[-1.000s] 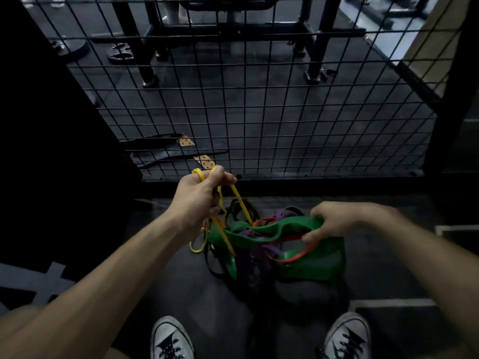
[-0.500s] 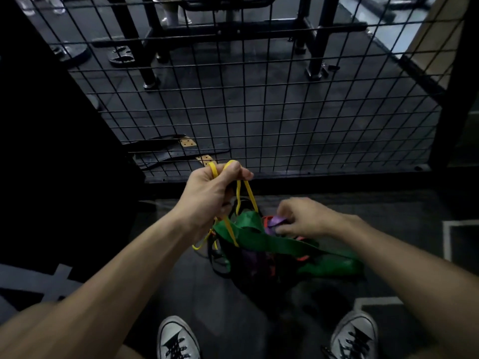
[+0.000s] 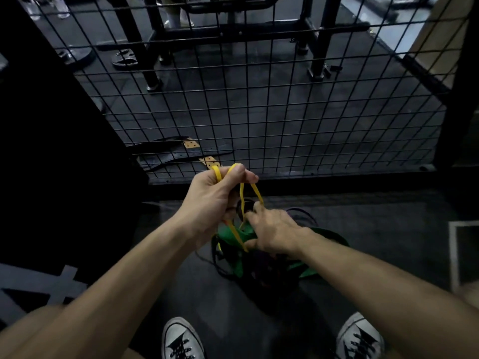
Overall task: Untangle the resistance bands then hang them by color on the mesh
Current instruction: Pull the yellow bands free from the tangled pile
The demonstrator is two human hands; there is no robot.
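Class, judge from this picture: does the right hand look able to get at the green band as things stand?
Probably yes. The right hand already rests on the tangle, right over the green band; only the yellow band, held by the left hand, crosses it.

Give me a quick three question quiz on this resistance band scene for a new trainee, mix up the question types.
1. True or false: the thin yellow rubber band is already hanging on the black wire mesh.
2. Which hand lifts the yellow band?
A. left hand
B. right hand
3. Fill in: the wide ____ band lies under the right hand.

Key: 1 false; 2 A; 3 green.
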